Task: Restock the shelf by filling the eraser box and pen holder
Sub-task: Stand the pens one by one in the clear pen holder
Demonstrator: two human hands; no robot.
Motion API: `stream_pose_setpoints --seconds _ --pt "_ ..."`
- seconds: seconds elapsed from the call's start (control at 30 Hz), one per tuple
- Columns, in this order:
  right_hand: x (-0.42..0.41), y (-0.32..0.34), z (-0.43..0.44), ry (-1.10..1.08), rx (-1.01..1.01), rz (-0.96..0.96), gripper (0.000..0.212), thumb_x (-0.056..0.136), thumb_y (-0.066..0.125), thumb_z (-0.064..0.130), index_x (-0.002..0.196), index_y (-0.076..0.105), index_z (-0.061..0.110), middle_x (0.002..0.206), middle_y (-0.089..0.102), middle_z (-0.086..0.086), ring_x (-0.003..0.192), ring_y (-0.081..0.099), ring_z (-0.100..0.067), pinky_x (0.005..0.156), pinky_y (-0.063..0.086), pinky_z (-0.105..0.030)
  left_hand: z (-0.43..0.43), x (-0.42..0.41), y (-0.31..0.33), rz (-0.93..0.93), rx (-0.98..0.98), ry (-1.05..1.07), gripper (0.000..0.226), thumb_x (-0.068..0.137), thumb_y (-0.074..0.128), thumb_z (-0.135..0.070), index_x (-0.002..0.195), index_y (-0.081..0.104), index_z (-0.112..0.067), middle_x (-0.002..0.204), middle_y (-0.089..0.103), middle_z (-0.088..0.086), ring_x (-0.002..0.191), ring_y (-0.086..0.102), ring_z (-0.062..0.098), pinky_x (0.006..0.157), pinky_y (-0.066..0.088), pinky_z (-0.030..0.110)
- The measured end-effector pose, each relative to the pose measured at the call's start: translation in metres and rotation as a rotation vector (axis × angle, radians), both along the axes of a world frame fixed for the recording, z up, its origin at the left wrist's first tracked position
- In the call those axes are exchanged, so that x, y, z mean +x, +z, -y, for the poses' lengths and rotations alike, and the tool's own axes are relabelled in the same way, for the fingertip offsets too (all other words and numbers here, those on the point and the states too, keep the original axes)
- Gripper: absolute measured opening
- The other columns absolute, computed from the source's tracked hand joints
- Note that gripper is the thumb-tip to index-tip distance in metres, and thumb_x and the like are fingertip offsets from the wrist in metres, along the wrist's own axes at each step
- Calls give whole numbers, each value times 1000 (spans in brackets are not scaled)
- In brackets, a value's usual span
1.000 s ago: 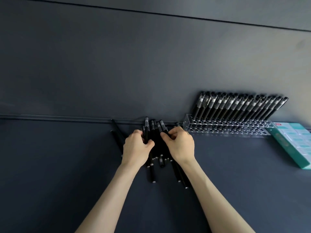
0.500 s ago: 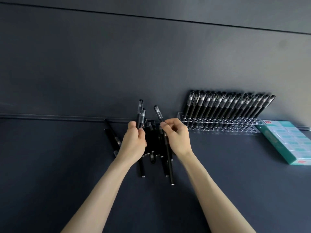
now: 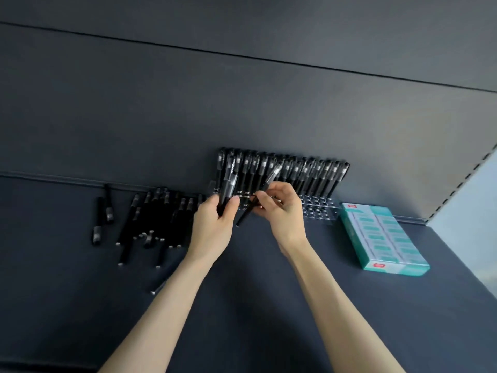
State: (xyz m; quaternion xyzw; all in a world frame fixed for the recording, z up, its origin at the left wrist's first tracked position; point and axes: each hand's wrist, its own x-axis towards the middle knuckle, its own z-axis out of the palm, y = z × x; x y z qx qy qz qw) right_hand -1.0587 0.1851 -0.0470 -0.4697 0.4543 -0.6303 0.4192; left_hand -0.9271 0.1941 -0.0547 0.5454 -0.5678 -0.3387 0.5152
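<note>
Shelf (image 3: 242, 305): dark and flat, carrying everything; both forearms reached up over it from the near edge.
Left hand (image 3: 213, 230): wrapped round a bundle of pens (image 3: 228, 184) held roughly upright, caps up, just left of the holder's near end.
Right hand (image 3: 285, 214): pinched a single pen (image 3: 243, 218) between thumb and fingertips.
Single pen axis: tilted, with the writing end low and to the left and the cap high and to the right, crossing in front of the holder.
Loose pens (image 3: 156, 214): a heap lying flat to the left of both hands, well apart from the holder.
Eraser box (image 3: 384, 235): teal, lying to the right of the holder and just beside it; it looked full.
Pen holder (image 3: 320, 210): clear, with holes, lying directly beyond the hands; its long axis ran left to right along the back wall (image 3: 242, 103).
Key relation: the open holes were in the nearer rows, just past the right hand's fingertips, so the right hand was the nearer one; the pen seemingly needed tipping upright.
Standing pens (image 3: 309, 173): filled the far row and leaned on the back wall.
Hidden: the hands covered the holder's left part, so its free holes there could not be counted; dark pens merged together.
</note>
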Motion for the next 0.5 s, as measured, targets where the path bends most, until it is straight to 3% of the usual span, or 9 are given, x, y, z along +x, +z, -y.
stream_pose_setpoints --seconds 0.17,0.27,0.37,0.5 --pt "-61 6 -23 50 -5 94 44 89 56 -5 123 43 18 83 52 -6 79 62 -12 69 57 -29 -23 -62 -7 -48 72 -62 38 90 61 -35 77 57 1 54 45 -2 51 40 12 52 33 29" --pt "-87 7 -29 78 -19 98 58 90 51 -8 137 34 22 84 54 -9 85 65 -22 72 57 -31 -27 -84 -11 -83 105 -93 38 90 62 -28 67 50 0 48 34 -8 49 29 12 49 23 28" --pt "-107 4 -28 82 -28 97 68 90 47 -11 142 28 30 89 59 -13 86 66 -25 75 58 -36 -29 -102 -14 -93 130 -148 36 90 62 -29 66 49 -6 50 32 -9 49 28 11 49 22 27" --pt "-122 4 -22 63 -31 70 65 89 49 -10 140 33 28 87 61 -12 82 66 -21 70 57 -34 -23 -117 -18 -100 149 -214 36 90 62 -26 78 56 7 53 34 -6 48 28 10 48 23 23"
